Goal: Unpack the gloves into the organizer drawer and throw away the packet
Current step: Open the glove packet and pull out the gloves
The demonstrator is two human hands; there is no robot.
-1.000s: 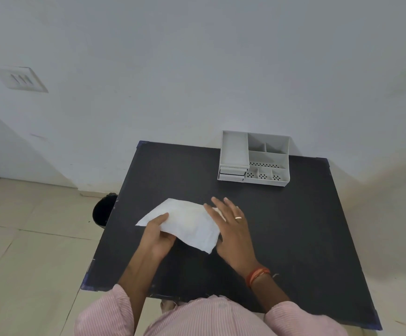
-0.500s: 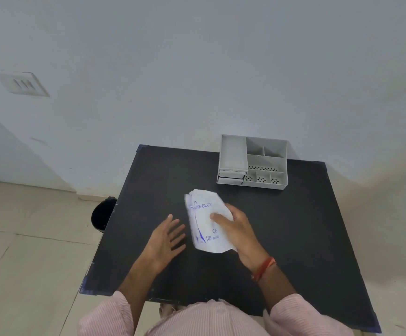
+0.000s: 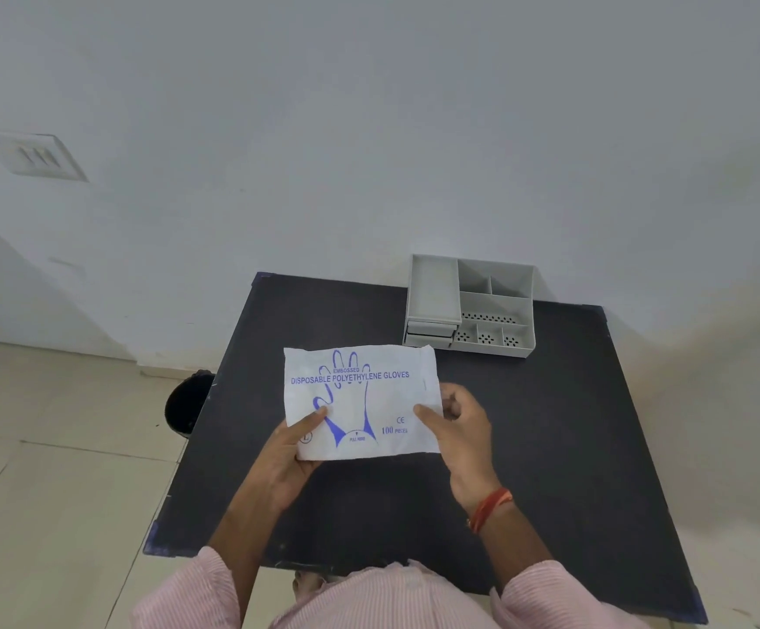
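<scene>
Holding item one, the packet of disposable polyethylene gloves (image 3: 362, 401), flat and print-side up above the black tabletop (image 3: 550, 424). My left hand (image 3: 289, 460) pinches its lower left corner, thumb on the printed face; my right hand (image 3: 457, 429) pinches the right edge the same way, the other fingers (image 3: 453, 394) curled behind it. The packet looks unopened, the "pull here" mark intact as far as I can see.

Item two, the grey desk organizer (image 3: 471, 306), stands at the far edge of the tabletop, its small drawers at the left front closed.

Item three, a dark bin (image 3: 187, 404), sits on the floor left of the tabletop.

Status, by my judgement: nothing is unpacked. Opening the packet, pulling a drawer, loading gloves and binning the packet all remain.
</scene>
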